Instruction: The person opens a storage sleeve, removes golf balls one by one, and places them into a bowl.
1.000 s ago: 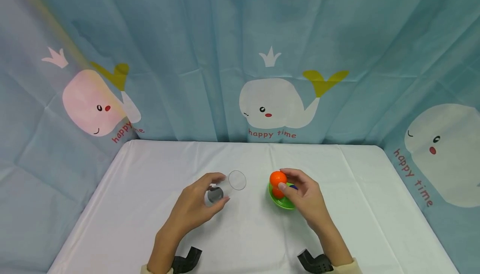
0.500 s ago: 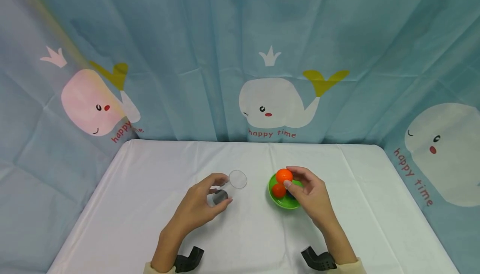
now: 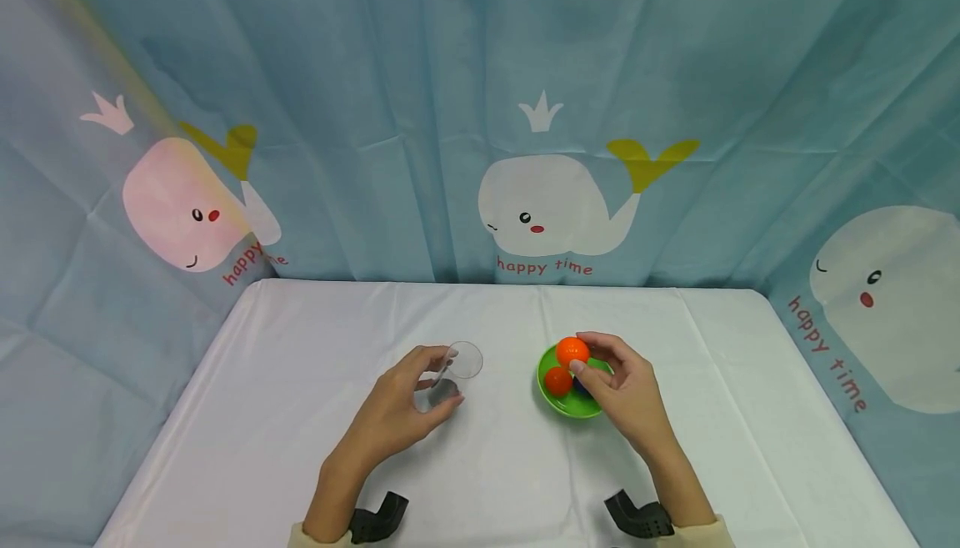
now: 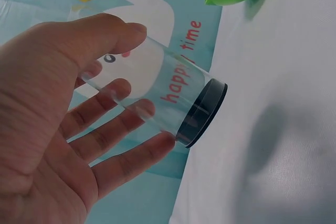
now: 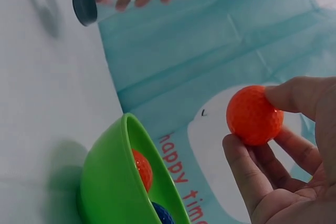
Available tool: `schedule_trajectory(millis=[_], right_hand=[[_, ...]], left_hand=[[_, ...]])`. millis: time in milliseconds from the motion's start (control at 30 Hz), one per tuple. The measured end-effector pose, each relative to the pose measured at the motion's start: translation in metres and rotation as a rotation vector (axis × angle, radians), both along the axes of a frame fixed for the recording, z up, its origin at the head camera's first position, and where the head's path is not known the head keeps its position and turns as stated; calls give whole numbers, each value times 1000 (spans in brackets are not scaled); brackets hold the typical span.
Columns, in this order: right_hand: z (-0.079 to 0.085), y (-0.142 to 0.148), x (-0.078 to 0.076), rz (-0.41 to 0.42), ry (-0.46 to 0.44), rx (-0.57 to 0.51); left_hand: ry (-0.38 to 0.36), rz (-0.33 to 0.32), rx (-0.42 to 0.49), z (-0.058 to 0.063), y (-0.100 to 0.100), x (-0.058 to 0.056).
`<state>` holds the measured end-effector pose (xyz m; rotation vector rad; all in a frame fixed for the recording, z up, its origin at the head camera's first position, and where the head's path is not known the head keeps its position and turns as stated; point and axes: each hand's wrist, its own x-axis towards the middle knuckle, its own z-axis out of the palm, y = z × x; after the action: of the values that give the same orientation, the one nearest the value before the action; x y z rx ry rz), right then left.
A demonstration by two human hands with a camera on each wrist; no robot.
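Note:
My left hand [image 3: 397,404] holds a clear plastic cylinder [image 4: 176,80] with a black base [image 4: 203,113]. In the left wrist view the thumb lies on one side of it and the fingers on the other. Over the table it is raised, its round open end [image 3: 478,367] tilted away from me. My right hand [image 3: 630,394] pinches an orange golf ball [image 5: 254,115] between thumb and fingertips, above the green bowl [image 5: 105,177]. Inside that bowl lie another orange ball [image 3: 557,381] and a dark blue ball [image 5: 163,214], partly hidden by the right thumb in the head view.
A white cloth covers the table [image 3: 337,314]. Behind it hangs a blue curtain [image 3: 420,114] printed with whales. Black mounts [image 3: 378,517] sit at both wrists. The bowl stands to the right of the cylinder, a short gap between them.
My right hand has shifted slightly right with the orange golf ball, showing more of the bowl. My left hand moved slightly right, and the cylinder's open end has swung back left.

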<state>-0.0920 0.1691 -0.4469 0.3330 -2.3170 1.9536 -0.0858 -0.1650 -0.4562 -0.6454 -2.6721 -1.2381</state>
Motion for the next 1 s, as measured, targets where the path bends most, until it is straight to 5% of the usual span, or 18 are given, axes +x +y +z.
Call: schedule_trajectory(millis=[467,733,1000], right_hand=[[-12,4,-5,-38,104,74],[-18,7,-8,-139,154,256],[-22,8,-10,-143,174,296]], left_hand=[[-43,0,12,-3,1,-1],[-62,-5,38,-4,2,-1],[-63,-12,55,-7,1,-2]])
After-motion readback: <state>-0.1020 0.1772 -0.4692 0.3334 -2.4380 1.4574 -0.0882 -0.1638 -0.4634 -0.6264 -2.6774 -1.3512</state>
